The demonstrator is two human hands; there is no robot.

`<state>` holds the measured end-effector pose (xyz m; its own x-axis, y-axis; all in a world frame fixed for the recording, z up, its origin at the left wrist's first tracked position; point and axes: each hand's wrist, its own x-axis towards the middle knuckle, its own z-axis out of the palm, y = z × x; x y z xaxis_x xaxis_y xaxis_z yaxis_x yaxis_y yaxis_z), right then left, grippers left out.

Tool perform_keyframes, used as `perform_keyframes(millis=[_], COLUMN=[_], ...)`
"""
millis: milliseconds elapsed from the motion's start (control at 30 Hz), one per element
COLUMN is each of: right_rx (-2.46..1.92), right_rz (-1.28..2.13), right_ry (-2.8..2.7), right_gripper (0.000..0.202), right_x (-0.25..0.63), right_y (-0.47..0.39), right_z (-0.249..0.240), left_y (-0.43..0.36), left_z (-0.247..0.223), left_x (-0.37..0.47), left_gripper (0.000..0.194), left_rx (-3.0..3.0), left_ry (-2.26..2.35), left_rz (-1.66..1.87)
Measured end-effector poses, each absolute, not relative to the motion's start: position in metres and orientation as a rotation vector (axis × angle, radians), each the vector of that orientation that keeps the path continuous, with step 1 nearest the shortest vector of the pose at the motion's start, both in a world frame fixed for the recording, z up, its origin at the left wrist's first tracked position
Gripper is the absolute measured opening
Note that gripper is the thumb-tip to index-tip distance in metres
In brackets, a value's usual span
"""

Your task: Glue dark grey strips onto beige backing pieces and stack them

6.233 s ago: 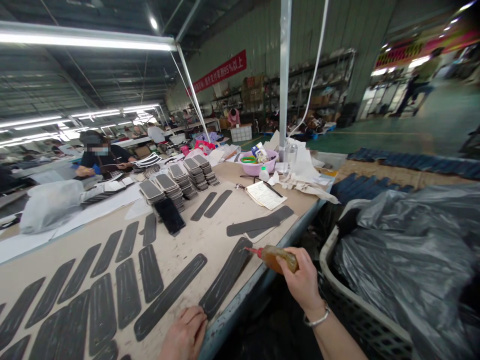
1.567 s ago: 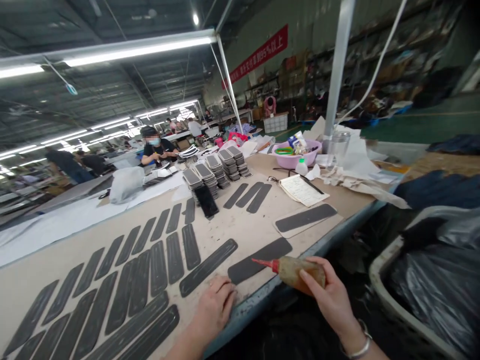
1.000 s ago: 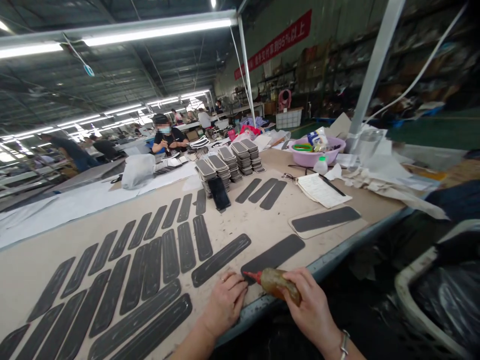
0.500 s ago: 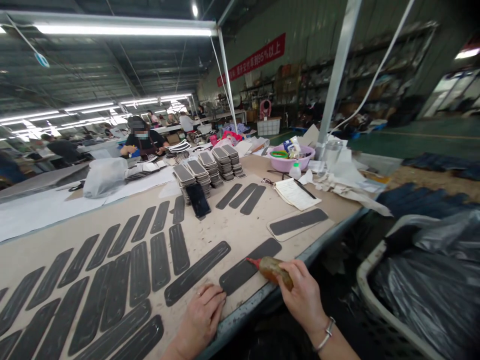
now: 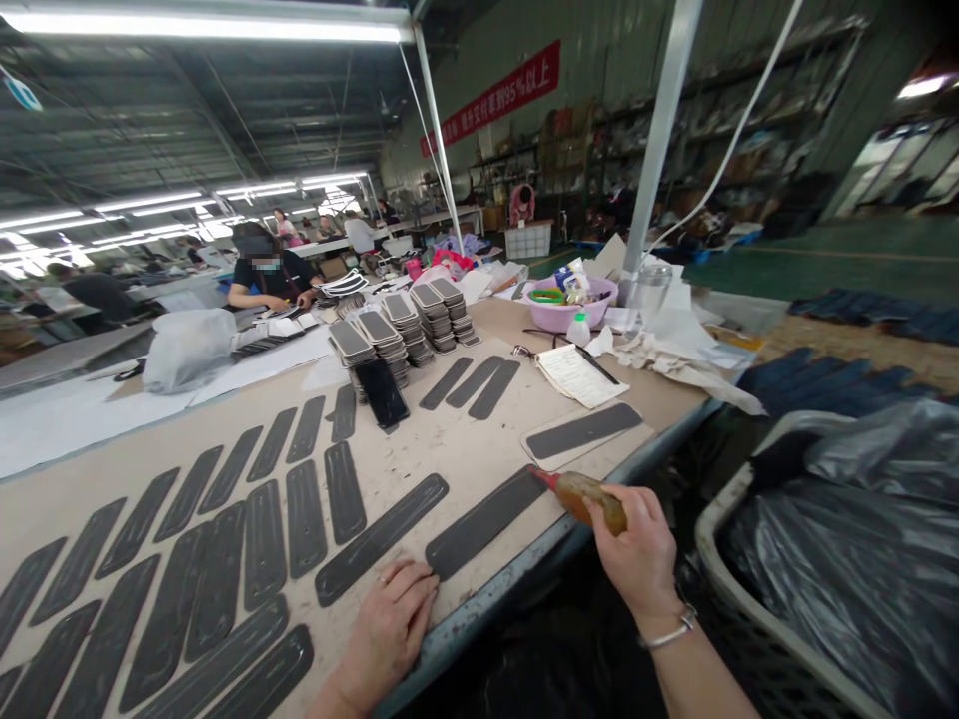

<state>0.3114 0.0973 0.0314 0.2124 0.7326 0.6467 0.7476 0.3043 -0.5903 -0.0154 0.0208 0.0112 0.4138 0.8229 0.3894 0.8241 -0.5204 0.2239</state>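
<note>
My right hand is wrapped round a brownish squeeze bottle. The bottle's red nozzle tip touches or hovers over the far right end of a dark grey strip near the table edge. At the near left end of that strip rests my left hand, its fingers bent and together against the strip's corner; what they may pinch is hidden. Several dark strips with shiny lines lie in rows to the left. Another dark strip sits on a larger pale-edged piece beyond the bottle.
Stacks of grey pieces, a black phone, an open notebook and a purple basin stand farther back. A crate with black plastic is at the right. A person works across the table.
My right hand has moved the bottle right and away along the strip, from its middle to its far end. My left hand stays at the near end. The view has shifted slightly.
</note>
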Motion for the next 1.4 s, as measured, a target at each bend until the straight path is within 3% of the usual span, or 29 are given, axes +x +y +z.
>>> perform_keyframes(millis=[333, 667, 1000, 1400], right_rx=[-1.056, -1.042, -1.102, -1.483], right_rz=[0.497, 0.58, 0.496, -0.023], right_ry=[-1.797, -1.886, -1.883, -1.651], right_gripper=[0.014, 0.012, 0.013, 0.016], right_x=[0.246, 0.235, 0.262, 0.315], right_y=[0.069, 0.059, 0.049, 0.075], right_z=[0.031, 0.029, 0.032, 0.032], left_y=[0.017, 0.018, 0.019, 0.02], left_z=[0.017, 0.024, 0.017, 0.013], left_x=[-0.01, -0.007, -0.011, -0.013], left_gripper=[0.025, 0.025, 0.024, 0.021], left_rx=[-2.639, -2.666, -2.65, -2.612], left_ry=[-1.645, -1.64, -1.608, -1.554], left_rz=[-0.767, -0.809, -0.776, -0.703])
